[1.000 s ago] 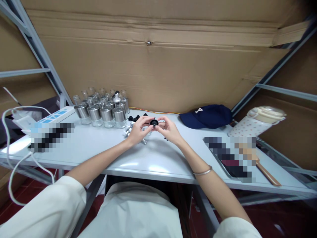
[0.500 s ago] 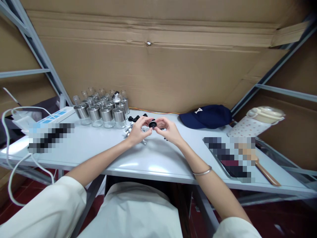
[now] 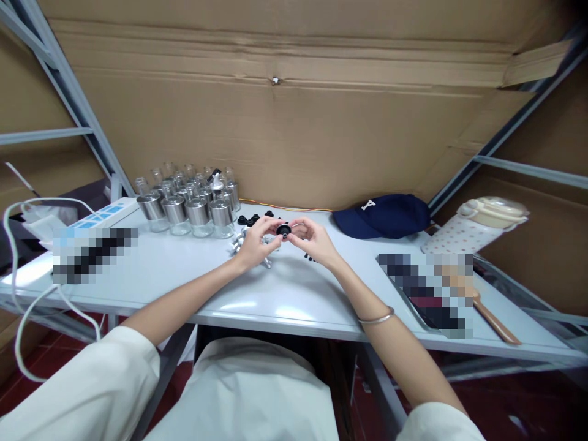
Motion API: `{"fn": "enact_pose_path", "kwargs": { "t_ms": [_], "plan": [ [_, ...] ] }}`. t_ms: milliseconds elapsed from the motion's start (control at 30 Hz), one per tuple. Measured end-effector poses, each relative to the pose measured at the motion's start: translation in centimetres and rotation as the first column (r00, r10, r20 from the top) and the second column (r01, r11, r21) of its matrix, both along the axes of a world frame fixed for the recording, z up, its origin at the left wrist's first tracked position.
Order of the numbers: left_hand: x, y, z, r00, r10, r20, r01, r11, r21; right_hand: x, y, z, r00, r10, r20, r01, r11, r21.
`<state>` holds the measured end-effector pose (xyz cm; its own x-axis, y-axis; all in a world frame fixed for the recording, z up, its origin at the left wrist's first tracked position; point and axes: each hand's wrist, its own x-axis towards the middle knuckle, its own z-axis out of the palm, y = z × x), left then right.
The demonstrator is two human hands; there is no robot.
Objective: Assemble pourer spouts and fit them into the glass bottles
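Between the fingertips of both hands is a small round black cap, held up above the table. My left hand pinches it from the left, thumb and fingers closed on its edge. From the other side, my right hand grips it in the same way. Silvery metal spouts lie on the table, partly hidden behind my left hand. More black caps sit just beyond them. A few tiny black pieces lie under my right hand.
Several glass bottles with steel sleeves stand at the back left, one bearing a spout. A white power strip with cables is further left. To the right are a navy cap, a dotted flask, a blurred-out flat object and a wooden-handled item.
The black cap has tilted slightly between my fingers, and its round face now shows more. Both hands stay in nearly the same place.
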<state>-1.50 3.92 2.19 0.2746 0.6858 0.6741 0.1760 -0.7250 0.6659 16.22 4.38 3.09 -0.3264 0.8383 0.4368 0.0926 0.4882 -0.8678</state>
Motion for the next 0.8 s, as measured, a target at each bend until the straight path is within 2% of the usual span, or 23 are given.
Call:
{"fn": "enact_pose_path", "kwargs": {
  "t_ms": [200, 367, 533, 800],
  "plan": [
    [-0.13, -0.02, 0.17, 1.000, -0.009, -0.002, 0.009, 1.000, -0.007, -0.05, -0.12, 0.16, 1.000, 0.004, 0.005, -0.004, 1.000, -0.018],
    [-0.21, 0.19, -0.11, 1.000, -0.021, 0.003, 0.021, 0.999, -0.027, -0.09, -0.26, 0.33, 0.997, -0.042, 0.062, 0.041, 0.999, 0.030],
    [-0.08, 0.16, -0.17, 1.000, -0.024, -0.016, 0.024, 0.999, -0.028, 0.01, -0.30, 0.26, 0.993, -0.040, 0.113, 0.031, 0.996, 0.079],
    [-0.04, -0.21, 0.45, 0.995, 0.057, -0.085, -0.048, 0.994, 0.096, -0.09, -0.24, 0.11, 0.994, -0.033, 0.106, 0.025, 0.997, 0.078]
  ]
}}
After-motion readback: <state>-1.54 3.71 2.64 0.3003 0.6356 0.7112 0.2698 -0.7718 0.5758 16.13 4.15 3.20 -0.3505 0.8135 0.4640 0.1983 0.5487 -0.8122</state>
